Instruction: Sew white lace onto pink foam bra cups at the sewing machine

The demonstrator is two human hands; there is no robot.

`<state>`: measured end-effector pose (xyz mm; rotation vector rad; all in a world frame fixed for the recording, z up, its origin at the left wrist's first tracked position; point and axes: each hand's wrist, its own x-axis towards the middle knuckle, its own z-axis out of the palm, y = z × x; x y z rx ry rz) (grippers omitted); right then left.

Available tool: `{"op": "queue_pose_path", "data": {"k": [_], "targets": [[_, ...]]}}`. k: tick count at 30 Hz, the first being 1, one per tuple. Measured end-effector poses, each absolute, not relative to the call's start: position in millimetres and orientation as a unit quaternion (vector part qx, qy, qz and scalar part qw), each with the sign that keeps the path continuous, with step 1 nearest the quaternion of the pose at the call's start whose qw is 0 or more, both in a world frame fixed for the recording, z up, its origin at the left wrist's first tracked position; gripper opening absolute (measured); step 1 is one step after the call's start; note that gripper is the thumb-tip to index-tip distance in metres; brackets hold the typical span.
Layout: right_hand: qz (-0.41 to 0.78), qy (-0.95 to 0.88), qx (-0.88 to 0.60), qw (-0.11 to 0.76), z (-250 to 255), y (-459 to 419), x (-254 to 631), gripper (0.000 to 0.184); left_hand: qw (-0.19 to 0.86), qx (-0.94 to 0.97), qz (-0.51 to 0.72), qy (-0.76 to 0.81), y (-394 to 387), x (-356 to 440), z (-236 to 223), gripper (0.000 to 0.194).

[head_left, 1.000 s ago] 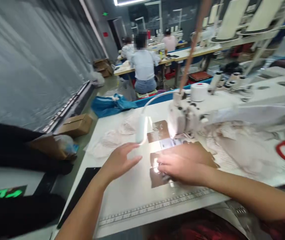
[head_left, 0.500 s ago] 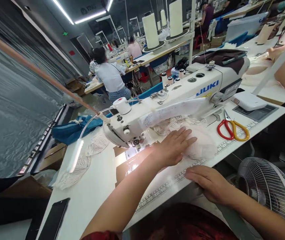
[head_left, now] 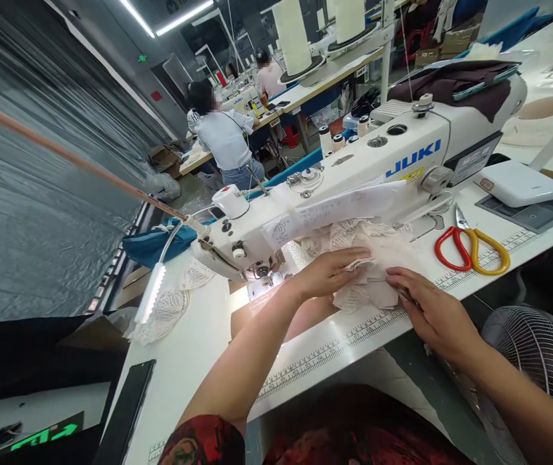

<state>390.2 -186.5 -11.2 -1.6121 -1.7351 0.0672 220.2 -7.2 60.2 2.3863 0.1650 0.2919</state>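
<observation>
Head view: the work is a loose pile of pale lace fabric (head_left: 371, 294), located on the white table (head_left: 194, 355) in front of the arm of the sewing machine (head_left: 339, 165), to the right of the needle area. The left hand (head_left: 327, 274) lies across the near side of the pile; its thumb and fingers are closed on a folded edge of the fabric. The right hand (head_left: 444, 316) is at the front edge of the table, with its fingertips at the right side of the same pile. A small dark object shows at its fingers, too unclear to identify; whether these fingers are clamped on the fabric cannot be told. The left forearm passes over a brown sheet (head_left: 245, 318) beside the needle area. A printed ruler scale (head_left: 334, 347) runs along the front edge of the table, below the pile. Scissors (head_left: 473, 248) with one red and one yellow handle lie to the right of the fabric, well apart from the left hand. A handwritten paper strip (head_left: 325, 216) is attached along the machine arm, above the pile. A lit lamp (head_left: 151, 294) is positioned left of the machine head, above separate lace pieces (head_left: 165, 316).
</observation>
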Motion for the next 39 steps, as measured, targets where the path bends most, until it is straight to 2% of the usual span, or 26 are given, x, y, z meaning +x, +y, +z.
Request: {"op": "queue_pose_path", "data": {"k": [4, 7, 9, 11, 14, 17, 19, 21, 25, 27, 28, 29, 31, 32, 39], "targets": [[-0.023, -0.694, -0.637, 0.334, -6.0, -191.0, 393.2, 0.035, 0.278, 0.901, 0.329, 0.053, -35.3, 200.8, 72.6, 0.023], [-0.092, -0.697, -0.64, 0.311, 6.1, -198.0, 386.9, 0.038, 0.25, 0.886, 0.386, 0.059, -69.9, 159.7, 97.2, 0.017], [-0.107, -0.723, -0.616, 0.293, 10.9, -200.4, 375.6, 0.044, 0.297, 0.862, 0.399, 0.097, -90.9, 125.3, 109.0, 0.012], [-0.091, -0.77, -0.572, 0.268, 7.3, -198.5, 360.6, 0.044, 0.388, 0.816, 0.389, 0.178, -104.4, 91.9, 111.1, 0.011], [-0.076, -0.83, -0.502, 0.231, -13.1, -189.4, 340.8, 0.041, 0.518, 0.706, 0.359, 0.324, -107.5, 49.8, 96.2, 0.02], [-0.063, -0.856, -0.462, 0.225, -29.2, -179.5, 328.8, 0.041, 0.564, 0.607, 0.378, 0.413, -98.5, 17.8, 72.7, 0.031], [-0.021, -0.845, -0.465, 0.262, -24.9, -174.9, 318.5, 0.037, 0.572, 0.56, 0.404, 0.442, -93.5, 1.8, 60.2, 0.036], [0.052, -0.821, -0.477, 0.311, -8.9, -170.1, 299.3, 0.04, 0.584, 0.521, 0.425, 0.456, -92.1, -9.8, 53.2, 0.039], [0.227, -0.769, -0.489, 0.345, 29.3, -146.1, 232.3, 0.069, 0.613, 0.494, 0.437, 0.435, -97.8, -22.4, 53.2, 0.043], [0.34, -0.736, -0.481, 0.334, 40.9, -128.6, 195.1, 0.079, 0.616, 0.503, 0.442, 0.414, -101.7, -27.5, 55.6, 0.042], [0.411, -0.714, -0.47, 0.318, 44.4, -120.5, 178.4, 0.074, 0.609, 0.509, 0.447, 0.412, -103.2, -31.1, 56.4, 0.042], [0.48, -0.69, -0.448, 0.304, 46.6, -113.6, 163.7, 0.06, 0.594, 0.514, 0.457, 0.417, -104.2, -35.7, 56.8, 0.042], [0.544, -0.666, -0.416, 0.295, 47.4, -103.5, 140.7, 0.034, 0.538, 0.523, 0.482, 0.452, -104.2, -49.0, 56.3, 0.045], [0.549, -0.666, -0.41, 0.293, 46.3, -99.6, 132.4, 0.029, 0.498, 0.531, 0.493, 0.476, -103.1, -57.8, 55.7, 0.047], [0.355, -0.759, -0.494, 0.235, 32.4, -68.0, 109.0, 0.021, 0.176, 0.571, 0.563, 0.571, -98.5, -132.9, 71.6, 0.051]]}}
